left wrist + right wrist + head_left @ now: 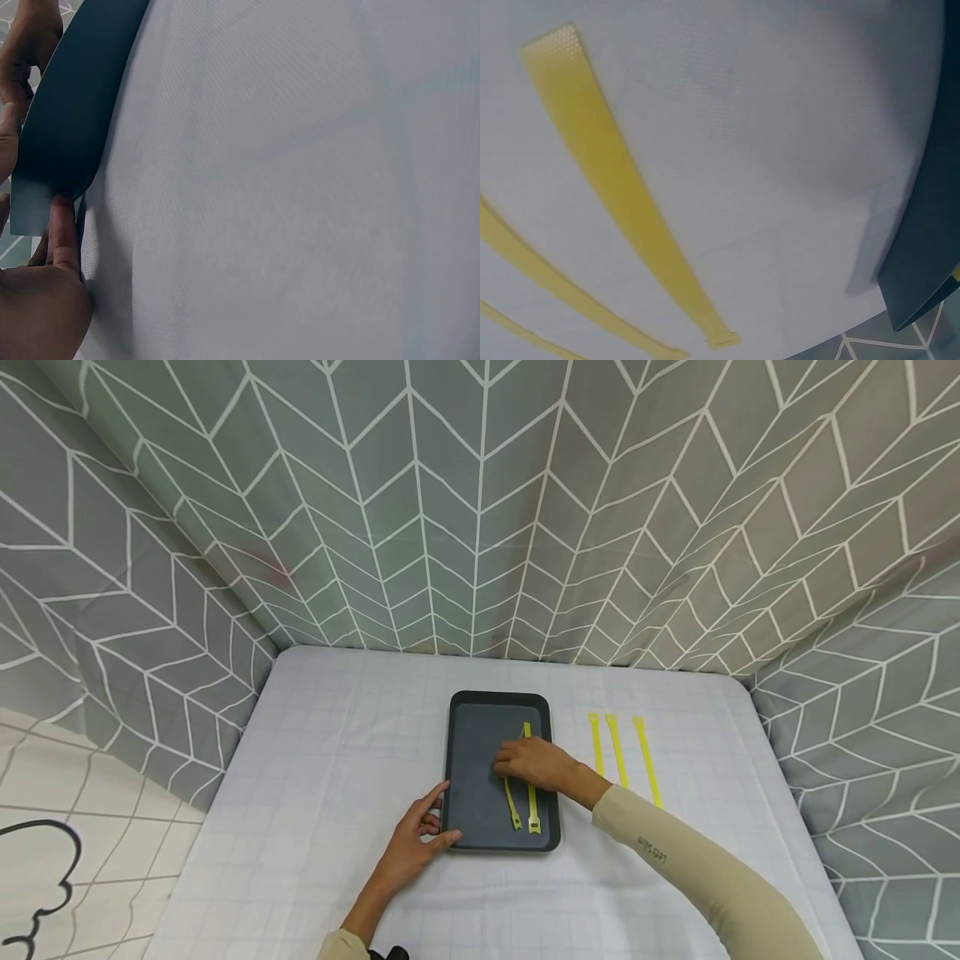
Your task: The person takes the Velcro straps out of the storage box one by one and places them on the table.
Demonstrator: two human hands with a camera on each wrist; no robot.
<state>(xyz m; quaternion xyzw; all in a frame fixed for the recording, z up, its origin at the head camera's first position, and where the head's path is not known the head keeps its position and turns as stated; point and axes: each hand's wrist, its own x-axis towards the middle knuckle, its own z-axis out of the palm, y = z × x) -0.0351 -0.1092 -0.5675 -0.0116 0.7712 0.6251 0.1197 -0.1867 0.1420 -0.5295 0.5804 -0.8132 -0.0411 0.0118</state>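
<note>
Two long, flat yellow fabric-like straps [533, 814] lay in dark-grey rectangular tray [480, 718]; right hand [534, 763], grip pinched on one; left hand [411, 843], digits apart, touched tray's left rim; three matching straps [617, 750], apparently outstanding, lay right of tray.

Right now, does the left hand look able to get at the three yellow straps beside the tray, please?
Probably not easily: the left hand holds the edge of the tray, and the tray and right forearm lie between it and those yellow straps.
</note>
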